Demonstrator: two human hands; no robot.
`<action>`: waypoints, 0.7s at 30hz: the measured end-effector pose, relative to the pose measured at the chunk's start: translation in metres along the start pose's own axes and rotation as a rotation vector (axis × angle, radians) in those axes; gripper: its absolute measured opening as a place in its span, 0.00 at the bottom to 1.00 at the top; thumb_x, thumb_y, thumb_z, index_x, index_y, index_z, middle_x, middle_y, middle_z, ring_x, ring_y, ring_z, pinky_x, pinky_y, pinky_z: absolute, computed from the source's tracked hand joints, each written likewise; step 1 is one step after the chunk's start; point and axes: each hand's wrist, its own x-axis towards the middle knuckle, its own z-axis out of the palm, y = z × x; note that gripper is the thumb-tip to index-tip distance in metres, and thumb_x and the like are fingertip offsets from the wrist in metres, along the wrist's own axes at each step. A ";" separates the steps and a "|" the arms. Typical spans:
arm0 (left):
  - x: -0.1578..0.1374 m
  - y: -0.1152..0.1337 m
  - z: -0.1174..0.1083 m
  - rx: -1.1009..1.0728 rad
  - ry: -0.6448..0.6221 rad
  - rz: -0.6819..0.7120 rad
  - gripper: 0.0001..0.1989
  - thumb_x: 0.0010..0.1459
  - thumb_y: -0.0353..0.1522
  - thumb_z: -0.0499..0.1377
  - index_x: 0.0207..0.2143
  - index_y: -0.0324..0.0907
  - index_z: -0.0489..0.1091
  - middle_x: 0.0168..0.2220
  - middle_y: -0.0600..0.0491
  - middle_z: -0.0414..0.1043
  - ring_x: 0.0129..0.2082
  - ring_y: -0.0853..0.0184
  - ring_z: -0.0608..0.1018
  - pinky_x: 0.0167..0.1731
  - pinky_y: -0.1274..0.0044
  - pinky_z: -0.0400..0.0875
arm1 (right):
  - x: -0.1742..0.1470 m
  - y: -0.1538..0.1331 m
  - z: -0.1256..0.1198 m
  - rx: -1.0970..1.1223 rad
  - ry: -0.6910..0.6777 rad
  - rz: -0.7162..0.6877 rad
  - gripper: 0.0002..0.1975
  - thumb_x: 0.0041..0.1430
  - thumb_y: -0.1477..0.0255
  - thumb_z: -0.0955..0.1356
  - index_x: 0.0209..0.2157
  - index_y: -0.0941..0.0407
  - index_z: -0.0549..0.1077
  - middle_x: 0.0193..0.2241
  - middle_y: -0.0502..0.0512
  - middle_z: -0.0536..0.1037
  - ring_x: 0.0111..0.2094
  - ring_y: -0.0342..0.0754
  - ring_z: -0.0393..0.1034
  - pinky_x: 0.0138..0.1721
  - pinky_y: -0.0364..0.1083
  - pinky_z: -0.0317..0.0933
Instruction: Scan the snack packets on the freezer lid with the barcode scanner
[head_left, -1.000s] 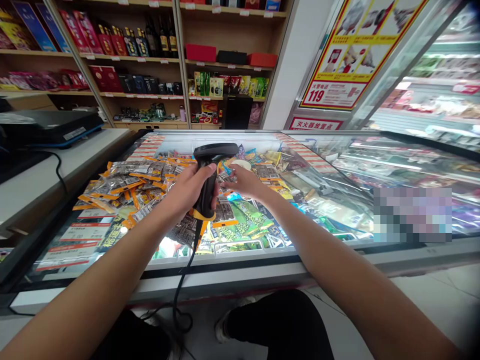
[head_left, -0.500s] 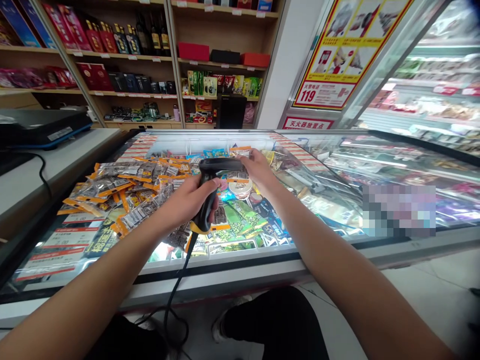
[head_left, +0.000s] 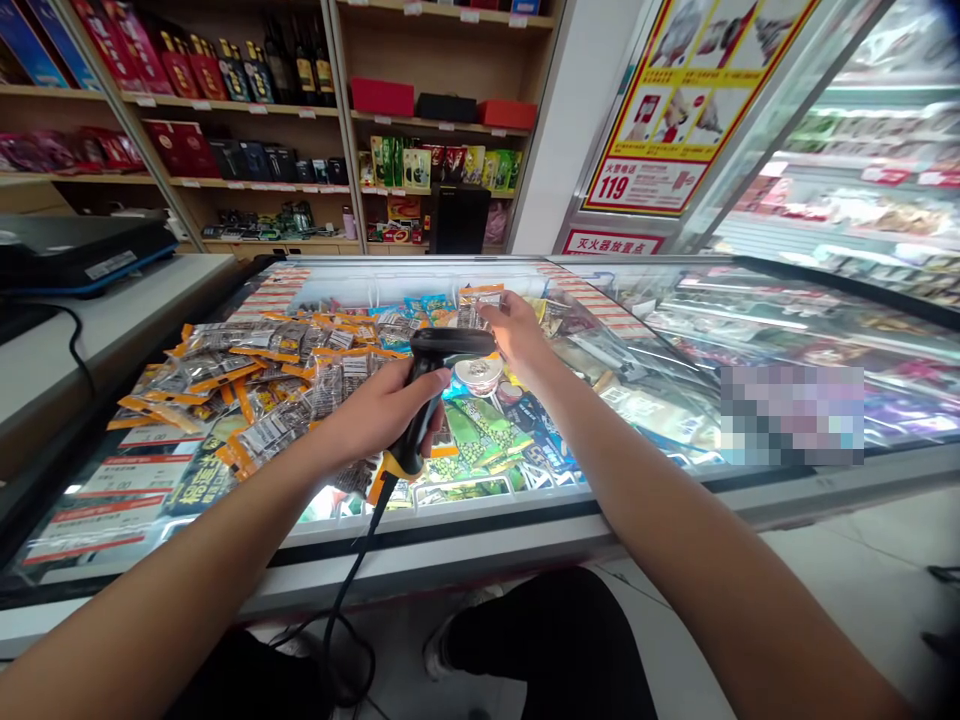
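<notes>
My left hand (head_left: 394, 405) is wrapped round the handle of a black and yellow barcode scanner (head_left: 450, 342), its head pointing right and its cable hanging down in front of the freezer. Beyond the scanner head, my right hand (head_left: 517, 330) pinches a small clear snack packet (head_left: 480, 303) with orange ends. The scanner head hides part of that packet's lower end. A heap of similar orange-ended packets (head_left: 262, 375) lies on the freezer's glass top to the left of my left hand. Under the glass are green bags (head_left: 484, 432) and a round white-lidded tub (head_left: 478, 373).
The chest freezer's front edge (head_left: 465, 548) runs across below my forearms. A dark scale-like device (head_left: 90, 255) stands on the white counter (head_left: 161, 300) at left. Shelves with bottles and boxes (head_left: 382, 97) line the back wall. Paper price labels (head_left: 116, 475) lie at the glass's left end.
The scanner head has come slightly down and right. The packet in my right hand stands a little higher and shows more of its face above the scanner.
</notes>
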 end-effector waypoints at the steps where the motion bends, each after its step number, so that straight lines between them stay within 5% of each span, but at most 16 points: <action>1: 0.000 0.001 -0.001 -0.011 0.008 0.002 0.17 0.68 0.46 0.58 0.34 0.42 0.65 0.25 0.55 0.74 0.17 0.69 0.77 0.17 0.79 0.72 | 0.000 0.000 -0.001 -0.018 -0.002 0.003 0.16 0.55 0.57 0.74 0.36 0.50 0.67 0.32 0.50 0.72 0.36 0.50 0.69 0.35 0.47 0.62; 13: 0.000 0.003 -0.003 -0.052 -0.008 -0.021 0.19 0.68 0.47 0.58 0.32 0.41 0.68 0.24 0.54 0.75 0.17 0.70 0.77 0.18 0.80 0.70 | -0.001 -0.003 -0.007 -0.214 0.086 0.051 0.14 0.63 0.60 0.70 0.44 0.53 0.72 0.39 0.55 0.76 0.41 0.53 0.74 0.42 0.50 0.68; 18: 0.001 0.009 -0.007 -0.118 0.096 0.061 0.15 0.67 0.44 0.58 0.35 0.43 0.66 0.23 0.56 0.74 0.15 0.69 0.75 0.16 0.79 0.69 | 0.003 0.003 -0.023 -0.702 0.084 -0.055 0.28 0.64 0.67 0.70 0.63 0.59 0.67 0.49 0.66 0.79 0.50 0.62 0.75 0.52 0.58 0.68; 21: 0.003 0.014 -0.012 -0.156 0.201 0.118 0.16 0.64 0.45 0.59 0.34 0.43 0.64 0.22 0.56 0.73 0.14 0.69 0.74 0.15 0.79 0.68 | -0.003 -0.001 -0.027 -1.042 0.078 -0.133 0.32 0.63 0.72 0.70 0.67 0.62 0.66 0.58 0.73 0.75 0.61 0.72 0.67 0.60 0.66 0.61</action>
